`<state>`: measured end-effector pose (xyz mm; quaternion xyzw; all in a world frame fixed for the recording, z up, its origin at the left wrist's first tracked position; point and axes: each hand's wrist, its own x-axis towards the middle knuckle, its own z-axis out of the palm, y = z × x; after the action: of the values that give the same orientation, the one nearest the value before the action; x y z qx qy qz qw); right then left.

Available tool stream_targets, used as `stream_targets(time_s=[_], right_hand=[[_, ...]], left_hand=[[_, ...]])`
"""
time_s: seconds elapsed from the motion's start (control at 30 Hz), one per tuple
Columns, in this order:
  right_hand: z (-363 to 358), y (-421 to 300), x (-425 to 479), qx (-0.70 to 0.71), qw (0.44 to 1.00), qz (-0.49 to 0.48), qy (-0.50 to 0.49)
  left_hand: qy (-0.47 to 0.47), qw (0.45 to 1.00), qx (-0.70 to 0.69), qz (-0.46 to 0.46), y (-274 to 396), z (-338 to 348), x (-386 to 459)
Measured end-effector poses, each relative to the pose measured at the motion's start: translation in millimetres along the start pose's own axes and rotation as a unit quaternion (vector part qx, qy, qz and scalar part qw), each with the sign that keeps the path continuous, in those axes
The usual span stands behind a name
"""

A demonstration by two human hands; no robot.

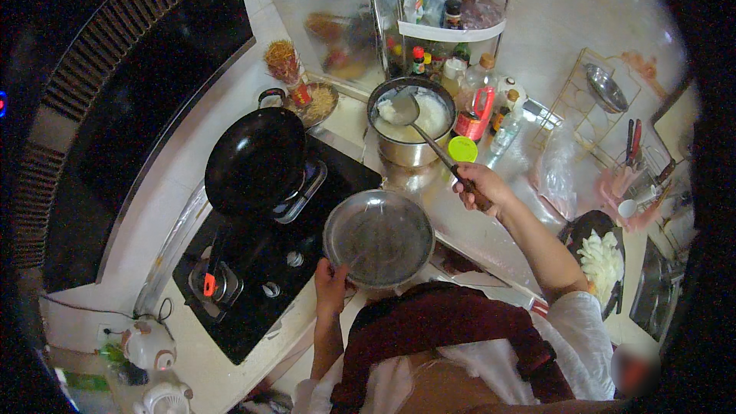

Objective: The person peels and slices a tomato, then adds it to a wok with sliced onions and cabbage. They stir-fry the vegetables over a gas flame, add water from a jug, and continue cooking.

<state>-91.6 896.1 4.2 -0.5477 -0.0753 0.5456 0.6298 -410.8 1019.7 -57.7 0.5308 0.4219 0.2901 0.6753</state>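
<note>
My right hand (483, 190) grips the dark handle of a metal ladle (432, 144). The ladle's bowl is over a steel pot (409, 153) and holds white, lumpy food. Inside the pot is a white, porridge-like food (432, 118) in cloudy liquid. My left hand (332, 287) holds a shallow round metal bowl (379, 240) by its near left rim, in front of my body. No food shows in this bowl. It is beside the black gas stove, below and left of the ladle handle.
A black wok (256, 161) rests tilted on the gas stove (253, 276). Bottles (483, 77) and a lime-green lid (462, 149) crowd the pot's right side. Cut pale vegetables (601, 261) lie on a dark board or tray at right. A rice cooker (150, 345) stands at lower left.
</note>
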Motion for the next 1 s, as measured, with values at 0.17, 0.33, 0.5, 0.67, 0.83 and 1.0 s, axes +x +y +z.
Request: stream_targets(time_s=[0.17,0.33,0.5,0.67,0.83,1.0], right_hand=[[1.7,-4.2,-7.9,-0.002,1.000,-0.011,-0.001],[-0.6,-17.5,-17.1,0.024,1.000,-0.003,-0.015],[20.7,-40.5,-32.9,-0.022,0.999,-0.027,-0.017],[66.4,-63.9,-38.6,-0.081,0.995,-0.035,-0.047],[120.4,-59.4,-22.1,-0.113,0.984,0.004,-0.140],[163.9,-18.3,28.8,-0.409,0.894,-0.081,-0.162]], left_hand=[[0.008,1.000,0.004,0.012,2.7,11.9,1.9],[0.005,0.997,0.063,0.049,3.4,24.1,10.3],[-0.030,0.999,-0.005,0.020,-0.2,33.9,19.6],[-0.036,0.999,0.005,0.030,-7.5,37.6,24.8],[-0.028,0.989,0.123,0.080,-12.4,30.7,23.2],[-0.033,0.994,0.080,0.072,-25.8,23.2,17.7]])
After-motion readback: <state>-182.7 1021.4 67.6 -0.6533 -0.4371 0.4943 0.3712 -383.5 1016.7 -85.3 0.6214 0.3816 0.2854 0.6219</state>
